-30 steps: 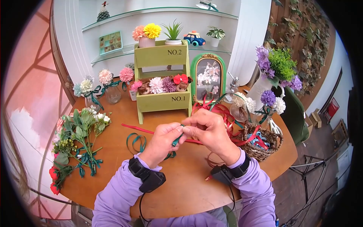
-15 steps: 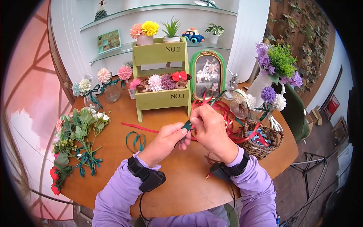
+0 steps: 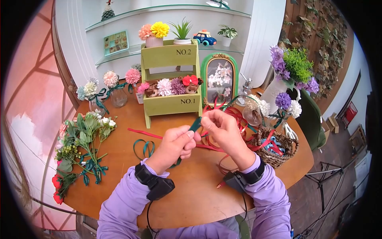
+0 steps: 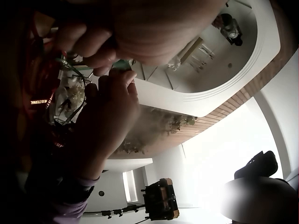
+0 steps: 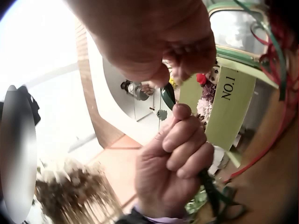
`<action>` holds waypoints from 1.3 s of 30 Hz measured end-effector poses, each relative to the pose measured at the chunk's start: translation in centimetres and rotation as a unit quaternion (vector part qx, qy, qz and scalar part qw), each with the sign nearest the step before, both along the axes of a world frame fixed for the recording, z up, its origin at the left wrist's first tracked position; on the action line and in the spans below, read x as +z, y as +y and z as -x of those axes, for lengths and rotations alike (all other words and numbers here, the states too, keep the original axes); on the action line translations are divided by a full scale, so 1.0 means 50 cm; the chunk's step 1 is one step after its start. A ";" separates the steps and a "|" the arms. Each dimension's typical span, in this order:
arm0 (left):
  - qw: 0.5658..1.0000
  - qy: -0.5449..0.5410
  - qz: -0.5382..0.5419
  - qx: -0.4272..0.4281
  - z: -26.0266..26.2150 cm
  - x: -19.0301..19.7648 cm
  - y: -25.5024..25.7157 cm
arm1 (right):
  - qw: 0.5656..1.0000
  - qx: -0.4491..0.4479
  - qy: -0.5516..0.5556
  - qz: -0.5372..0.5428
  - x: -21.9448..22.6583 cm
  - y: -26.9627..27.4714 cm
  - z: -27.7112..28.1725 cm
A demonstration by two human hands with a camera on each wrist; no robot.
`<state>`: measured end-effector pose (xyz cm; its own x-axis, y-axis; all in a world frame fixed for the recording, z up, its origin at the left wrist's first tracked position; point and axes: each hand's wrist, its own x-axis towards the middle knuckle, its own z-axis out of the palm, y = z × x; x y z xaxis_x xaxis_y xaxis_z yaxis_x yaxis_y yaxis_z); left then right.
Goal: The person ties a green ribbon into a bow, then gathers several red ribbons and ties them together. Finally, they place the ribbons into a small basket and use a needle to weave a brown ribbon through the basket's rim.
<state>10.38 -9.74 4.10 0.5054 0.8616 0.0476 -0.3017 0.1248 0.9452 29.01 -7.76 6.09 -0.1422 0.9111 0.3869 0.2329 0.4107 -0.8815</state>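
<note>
While curled, hands (image 3: 174, 144) (image 3: 227, 134) on green ribbon (image 3: 195, 124).

A green-framed picture (image 3: 219, 79) stands beside a two-tier planter (image 3: 163, 106), a toy car (image 3: 205, 38) on the glass shelf (image 3: 119, 56) behind.

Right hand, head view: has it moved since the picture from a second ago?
Yes, slightly: judged against the green stand, the right hand has its fingertips farther right and nearer the stand's lower right foot.

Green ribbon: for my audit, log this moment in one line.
left grip: pinches green ribbon | right grip: pinches same ribbon
</note>
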 end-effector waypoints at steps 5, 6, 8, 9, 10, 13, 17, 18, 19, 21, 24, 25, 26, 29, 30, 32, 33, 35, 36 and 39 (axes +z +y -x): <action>1.000 -0.021 -0.004 -0.011 0.003 -0.004 0.005 | 0.990 0.105 0.083 0.048 -0.023 0.003 0.011; 0.999 -0.016 -0.018 -0.027 0.003 -0.008 0.005 | 0.990 0.104 0.084 0.049 -0.022 -0.003 0.010; 1.000 0.011 -0.014 -0.006 -0.009 0.002 -0.006 | 0.990 0.079 0.111 0.031 -0.019 -0.008 0.008; 0.999 0.039 -0.011 0.015 -0.014 0.005 -0.009 | 0.990 0.079 0.111 0.031 -0.016 -0.010 0.006; 0.999 0.038 -0.010 0.015 -0.013 0.001 -0.007 | 0.997 0.036 0.063 -0.011 -0.013 -0.011 0.003; 0.990 0.121 -0.052 0.048 -0.010 -0.005 0.001 | 0.971 -0.037 -0.051 -0.229 -0.017 0.000 0.000; 0.991 0.113 -0.005 0.068 -0.002 -0.014 0.006 | 0.848 -0.062 -0.182 -0.494 -0.018 -0.014 0.012; 0.998 0.031 0.013 0.053 -0.002 -0.023 0.011 | 0.824 -0.060 -0.237 -0.511 -0.020 -0.022 0.013; 0.998 0.031 0.013 0.052 -0.004 -0.028 0.015 | 0.805 -0.052 -0.255 -0.534 -0.027 -0.021 0.015; 0.999 -0.036 0.007 0.035 -0.006 -0.033 0.019 | 0.798 -0.050 -0.269 -0.536 -0.025 -0.028 0.016; 0.997 -0.066 0.027 0.042 0.001 -0.015 0.012 | 0.786 -0.049 -0.287 -0.546 -0.029 -0.024 0.017; 0.997 -0.066 0.026 0.043 0.001 -0.010 0.008 | 0.779 -0.053 -0.293 -0.551 -0.030 -0.022 0.016; 0.997 -0.057 0.016 0.045 0.000 -0.005 0.005 | 0.779 -0.053 -0.294 -0.551 -0.030 -0.022 0.016; 0.998 -0.033 -0.020 0.039 -0.008 -0.006 0.003 | 0.773 -0.062 -0.314 -0.547 -0.029 -0.022 0.017; 0.998 -0.016 -0.046 0.030 -0.009 -0.008 0.003 | 0.783 -0.062 -0.310 -0.536 -0.027 -0.021 0.018; 0.999 -0.016 -0.049 0.015 -0.008 -0.011 0.005 | 0.793 -0.061 -0.306 -0.524 -0.027 -0.021 0.018; 0.998 -0.016 -0.053 -0.002 -0.008 -0.014 0.006 | 0.805 -0.050 -0.312 -0.501 -0.026 -0.020 0.017; 0.999 -0.028 -0.043 -0.015 -0.005 -0.023 0.012 | 0.817 -0.039 -0.317 -0.479 -0.025 -0.018 0.016; 0.998 -0.039 -0.034 -0.029 -0.004 -0.027 0.014 | 0.831 -0.031 -0.311 -0.461 -0.023 -0.018 0.017; 0.998 0.007 -0.055 -0.020 -0.008 -0.029 0.013 | 0.850 -0.001 -0.324 -0.416 -0.008 -0.022 0.009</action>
